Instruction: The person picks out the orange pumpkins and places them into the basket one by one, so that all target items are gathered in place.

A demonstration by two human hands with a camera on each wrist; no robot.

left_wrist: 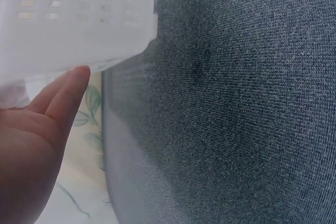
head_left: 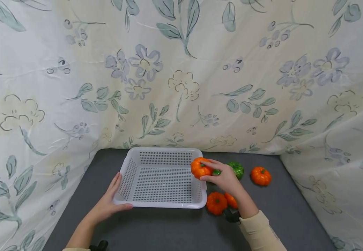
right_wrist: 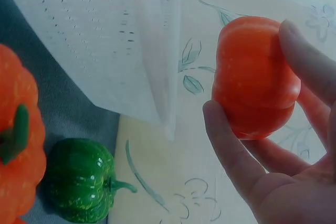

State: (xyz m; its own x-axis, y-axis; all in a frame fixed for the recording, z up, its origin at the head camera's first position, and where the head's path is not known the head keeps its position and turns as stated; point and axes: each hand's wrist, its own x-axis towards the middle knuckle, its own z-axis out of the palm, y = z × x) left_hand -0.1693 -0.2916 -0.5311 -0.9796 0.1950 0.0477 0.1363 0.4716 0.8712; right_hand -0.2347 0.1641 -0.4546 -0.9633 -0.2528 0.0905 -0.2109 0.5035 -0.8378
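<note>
1. The flower-printed cloth (head_left: 181, 76) hangs behind and to both sides of the work.
2. The dark grey desk (head_left: 169, 230) carries everything else.
3. The white basket (head_left: 159, 205) stands on it, a shallow rectangular container with slotted walls; its perforated floor shows from wall to wall.
4. The person's left grip (head_left: 107, 205) is not clenched: its fairly straight fingers rest against the basket's left wall, the thumb at the front left corner.
5. The person's right grip (head_left: 223, 176) is grasping an orange pumpkin between thumb and fingers.
6. That held orange pumpkin (head_left: 200, 168) is raised above the rim level, overlapping the basket's right edge in the head view; the right wrist view shows a gap between the two.
7. On the desk, right of the basket, lie a red-orange pumpkin (head_left: 216, 203) close by the front right corner, a half-hidden orange pumpkin (head_left: 230, 199) just beside it, and a lone orange pumpkin (head_left: 260, 176) farther right.
8. The green pumpkin (head_left: 236, 169) lies behind the right grip, partly covered by it.
</note>
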